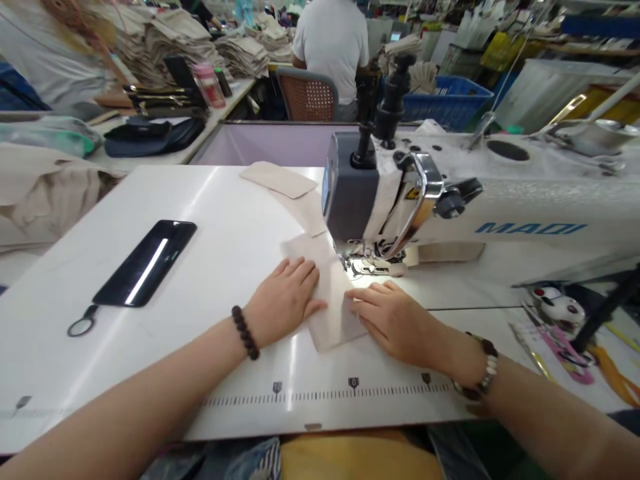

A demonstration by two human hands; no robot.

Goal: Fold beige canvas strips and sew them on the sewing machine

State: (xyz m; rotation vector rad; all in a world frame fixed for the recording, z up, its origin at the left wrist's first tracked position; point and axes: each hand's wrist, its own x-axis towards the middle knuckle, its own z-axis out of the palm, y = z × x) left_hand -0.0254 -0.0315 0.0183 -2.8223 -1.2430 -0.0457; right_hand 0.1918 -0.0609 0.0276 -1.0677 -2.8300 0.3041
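Firstly, two hands, both palm down at a sewing machine [360, 180]. Left hand [285, 300]: laid nearly flat, fingers a little apart, thumb out to the side, pressing on the left part of a beige cloth [330, 277]; grasping nothing. Right hand [393, 320]: fingers extended close together and slightly bent, tips at the cloth's right edge; whether they pinch it, cannot tell. Cloth: one pale piece, lying on the white tabletop [225, 220] between the hands, just to the left of the lit presser foot [370, 268]; whether any of it reaches under the foot, cannot tell. Bracelets, two: dark beads [245, 333] on the left wrist, dark and pale beads [490, 367] on the right. Spare pieces [280, 180], beige, overlapping, beyond the cloth. Phone [145, 263], black, face up, well to the left of the hands, with a short strap [90, 312] at its near end. Printed scale [330, 393], along the near edge. Pink tool [565, 353] and orange handles [615, 377], at far right. Background: blue basket [445, 103], brown chair [310, 97], a seated person [330, 47] seen from behind, pink bottle [210, 87], dark pouch [150, 137], piled fabric [170, 40].
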